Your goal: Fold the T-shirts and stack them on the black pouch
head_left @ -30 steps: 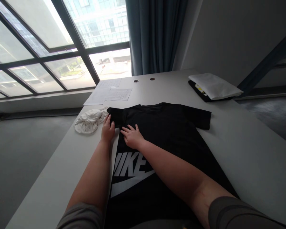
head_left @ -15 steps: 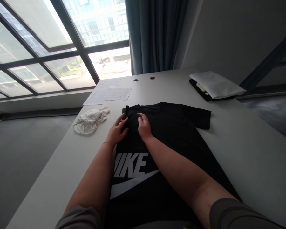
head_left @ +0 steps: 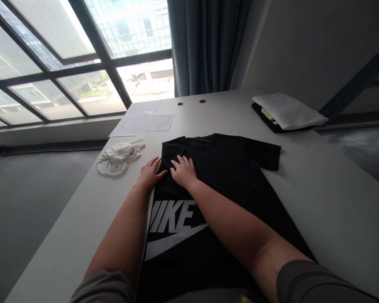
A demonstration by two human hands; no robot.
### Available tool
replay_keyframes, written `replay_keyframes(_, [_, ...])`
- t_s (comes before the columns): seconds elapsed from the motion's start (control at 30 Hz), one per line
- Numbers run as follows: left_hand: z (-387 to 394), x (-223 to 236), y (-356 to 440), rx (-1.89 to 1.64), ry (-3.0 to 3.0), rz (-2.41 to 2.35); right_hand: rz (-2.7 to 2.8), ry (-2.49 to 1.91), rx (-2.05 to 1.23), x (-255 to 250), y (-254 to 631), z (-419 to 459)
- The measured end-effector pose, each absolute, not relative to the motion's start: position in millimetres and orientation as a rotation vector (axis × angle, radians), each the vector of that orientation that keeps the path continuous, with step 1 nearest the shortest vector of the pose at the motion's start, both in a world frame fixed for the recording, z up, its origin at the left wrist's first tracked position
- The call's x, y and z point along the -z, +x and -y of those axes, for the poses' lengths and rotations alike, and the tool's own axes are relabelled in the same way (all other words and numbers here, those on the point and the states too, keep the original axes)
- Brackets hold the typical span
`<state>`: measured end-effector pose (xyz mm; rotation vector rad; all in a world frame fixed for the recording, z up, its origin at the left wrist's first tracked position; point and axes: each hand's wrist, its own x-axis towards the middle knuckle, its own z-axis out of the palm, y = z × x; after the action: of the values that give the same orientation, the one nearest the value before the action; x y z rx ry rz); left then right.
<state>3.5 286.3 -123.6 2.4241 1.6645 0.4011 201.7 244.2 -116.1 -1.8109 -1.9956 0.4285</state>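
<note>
shirt (head_left: 221,168) lies flat on the desk (head_left: 334,189), left sleeve tucked out of sight. looks like you're smoothing that left edge: left hand (head_left: 150,172) at it, right hand (head_left: 183,171) just right, hands apart, nothing pinched. next move probably wants light, even pressure.

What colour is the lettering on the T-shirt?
The lettering is light grey on the black T-shirt; head view.

A blue curtain (head_left: 205,46) hangs beside bright windows (head_left: 139,29).
</note>
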Motion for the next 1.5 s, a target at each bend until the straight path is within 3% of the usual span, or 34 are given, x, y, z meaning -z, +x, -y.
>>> replay_keyframes(0.43, [-290.8, 130.6, 2.7, -0.463, 2.406, -1.763, 1.852, -1.776, -0.249, 115.7, 207.0, -257.1])
replay_keyframes(0.7, [-280.3, 123.9, 5.7, -0.465, 2.584, -1.535, 1.836, -1.848, -0.219, 120.7, 204.7, -269.7])
replay_keyframes(1.1, [-278.8, 111.7, 8.4, -0.638, 2.470, -1.692, 1.965, -1.651, -0.214, 112.5, 207.0, -262.8])
replay_keyframes(1.5, [-282.7, 117.5, 16.7, -0.578, 2.404, -1.845, 1.894, -1.796, -0.210, 112.2, 204.5, -262.3])
